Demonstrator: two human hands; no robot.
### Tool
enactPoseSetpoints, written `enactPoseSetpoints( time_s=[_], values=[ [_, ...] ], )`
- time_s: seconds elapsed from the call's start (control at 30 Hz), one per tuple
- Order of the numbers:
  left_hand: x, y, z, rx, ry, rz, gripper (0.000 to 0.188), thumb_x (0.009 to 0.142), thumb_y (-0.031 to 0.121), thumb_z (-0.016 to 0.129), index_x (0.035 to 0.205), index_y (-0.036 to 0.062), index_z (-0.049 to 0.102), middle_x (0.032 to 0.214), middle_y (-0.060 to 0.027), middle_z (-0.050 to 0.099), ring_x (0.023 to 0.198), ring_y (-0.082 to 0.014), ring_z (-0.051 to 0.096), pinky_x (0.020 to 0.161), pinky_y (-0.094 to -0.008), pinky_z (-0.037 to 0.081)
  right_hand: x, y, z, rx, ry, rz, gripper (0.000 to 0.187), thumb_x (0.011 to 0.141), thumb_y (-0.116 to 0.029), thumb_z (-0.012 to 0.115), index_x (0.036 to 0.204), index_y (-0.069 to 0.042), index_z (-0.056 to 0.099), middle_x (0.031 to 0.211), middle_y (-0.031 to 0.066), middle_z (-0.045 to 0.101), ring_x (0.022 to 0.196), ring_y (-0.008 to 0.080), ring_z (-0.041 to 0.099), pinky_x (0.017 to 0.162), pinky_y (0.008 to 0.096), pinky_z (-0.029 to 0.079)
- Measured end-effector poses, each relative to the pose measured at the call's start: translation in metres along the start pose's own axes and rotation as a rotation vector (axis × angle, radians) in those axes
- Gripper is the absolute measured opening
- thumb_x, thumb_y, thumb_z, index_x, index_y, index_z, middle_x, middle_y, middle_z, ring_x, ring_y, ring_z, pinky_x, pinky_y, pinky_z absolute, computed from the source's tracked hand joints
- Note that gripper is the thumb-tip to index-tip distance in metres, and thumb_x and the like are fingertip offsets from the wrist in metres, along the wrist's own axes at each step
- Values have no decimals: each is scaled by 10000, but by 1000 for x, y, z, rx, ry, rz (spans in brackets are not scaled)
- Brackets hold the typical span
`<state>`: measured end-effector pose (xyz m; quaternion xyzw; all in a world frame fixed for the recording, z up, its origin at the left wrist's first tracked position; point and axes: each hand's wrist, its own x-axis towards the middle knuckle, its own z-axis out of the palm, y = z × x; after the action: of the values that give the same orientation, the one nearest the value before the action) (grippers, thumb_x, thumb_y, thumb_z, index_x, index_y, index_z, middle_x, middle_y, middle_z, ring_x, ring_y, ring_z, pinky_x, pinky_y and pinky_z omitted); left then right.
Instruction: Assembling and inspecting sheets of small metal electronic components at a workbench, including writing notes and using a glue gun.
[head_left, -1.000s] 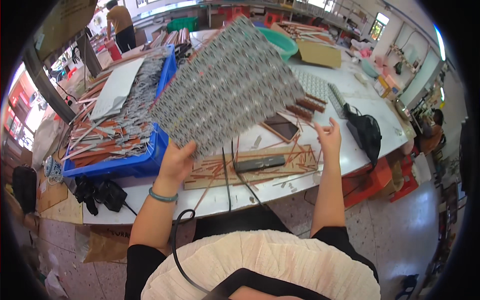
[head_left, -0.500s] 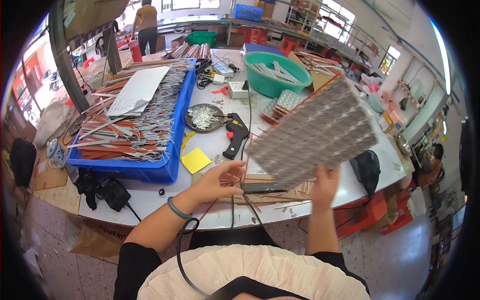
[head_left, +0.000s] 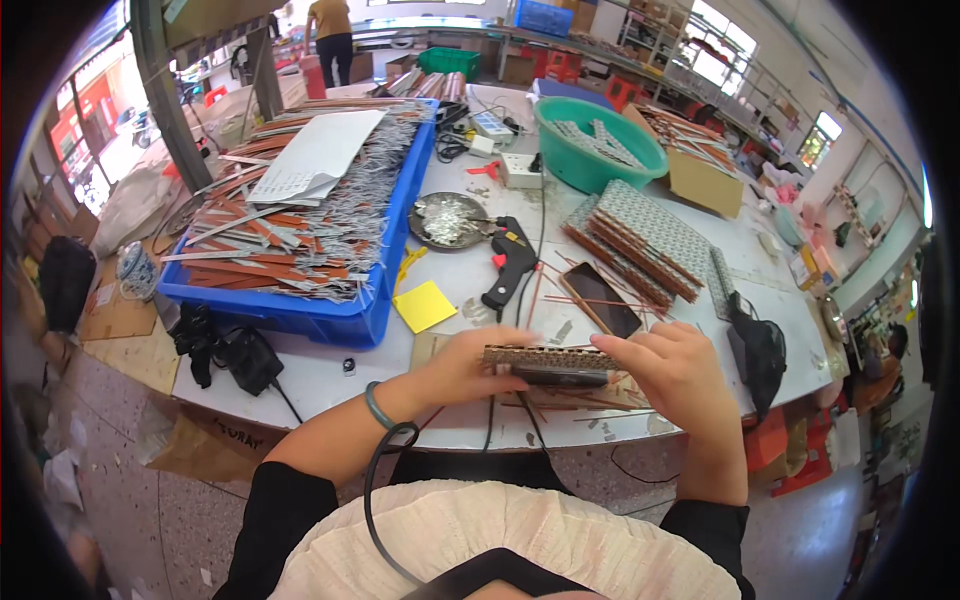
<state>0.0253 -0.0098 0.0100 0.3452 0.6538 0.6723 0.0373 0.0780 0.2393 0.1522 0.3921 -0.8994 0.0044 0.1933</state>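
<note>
Between my two hands a patterned panel (head_left: 550, 357) is held nearly edge-on, low over the front of the table. My left hand (head_left: 468, 362) closes round its left end; my right hand (head_left: 668, 368) grips the right end, thumb at the upper edge. Just under the panel lies a dark flat bar (head_left: 560, 379), partly hidden. Thin reddish-brown strips (head_left: 600, 402) are scattered below and beside it. Beyond my right hand are a dark rectangular thing with a brown rim (head_left: 603, 300) and a stack of grey patterned panels with brown edges (head_left: 650, 235).
A blue crate (head_left: 375, 310) full of strips, with paper on top, stands left. Near the middle are a black glue gun (head_left: 512, 268), a round dish (head_left: 440, 238) of shiny bits and a yellow pad (head_left: 425, 307). A green basin (head_left: 590, 175) stands behind; a black bag (head_left: 757, 360) hangs right.
The panel, earlier raised broad face up in my right hand, has come down and turned edge-on. My left hand has taken hold of its other end. The view has shifted slightly.
</note>
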Motion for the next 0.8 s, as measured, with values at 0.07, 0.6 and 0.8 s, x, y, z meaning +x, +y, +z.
enactPoseSetpoints(
  time_s=[0.07, 0.6, 0.8],
  values=[
    [-4, -8, -6, 302, -149, 85, 342, 779, 66, 665, 1107, 12, 581, 962, -57, 622, 890, -143, 591, 737, -292, 473, 4, -1, 9, 50, -31, -17, 343, 664, -66, 621, 1001, -128, 634, 757, -7, 611, 664, 184, 544, 616, 322, 414],
    [0, -13, -3, 23, 20, -86, 304, 814, 24, 629, 1107, -21, 559, 1003, -66, 631, 903, -107, 574, 807, -267, 473, -76, 56, 143, 1496, 445, 822, 424, 658, 37, 676, 1063, 33, 552, 969, 101, 632, 858, 176, 618, 765, 295, 498],
    [7, 2, -2, 31, -25, -290, 468, 769, 92, 684, 1190, -12, 509, 1147, -88, 587, 1007, -135, 558, 872, -297, 454, -79, 55, 150, 1566, 520, 897, 394, 694, 7, 659, 1060, 47, 519, 943, 148, 629, 780, 222, 640, 669, 327, 541]
  ],
)
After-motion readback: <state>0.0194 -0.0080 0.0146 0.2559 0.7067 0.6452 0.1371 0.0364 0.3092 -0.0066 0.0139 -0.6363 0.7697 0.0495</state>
